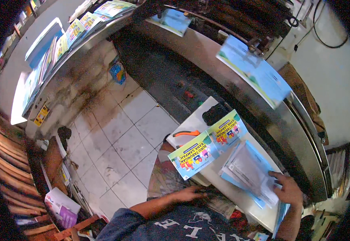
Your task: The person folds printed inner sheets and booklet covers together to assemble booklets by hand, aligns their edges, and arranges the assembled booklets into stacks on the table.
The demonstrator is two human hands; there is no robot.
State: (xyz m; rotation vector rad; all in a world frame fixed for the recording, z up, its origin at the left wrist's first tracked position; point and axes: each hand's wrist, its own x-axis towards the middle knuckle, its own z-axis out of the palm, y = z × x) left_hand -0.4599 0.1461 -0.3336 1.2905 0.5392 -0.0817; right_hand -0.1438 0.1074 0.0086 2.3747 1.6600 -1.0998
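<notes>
A white board lies across my lap. On its far part rest two printed booklet covers, joined side by side, yellow-green and blue with cartoon figures. Nearer to me is a loose, uneven stack of white sheets with light blue sheets under them. My right hand is at the right edge of this stack, its fingers bent over the white sheets and gripping them. By my lap, left of the board, my left hand holds nothing visible, its fingers stretched out. Orange-handled scissors lie beside the covers.
A metal-edged machine curves along the right, with light blue printed sheets on its ledge. Several stacks of booklets fill the counter at upper left. White floor tiles lie below; wooden slats stand at far left.
</notes>
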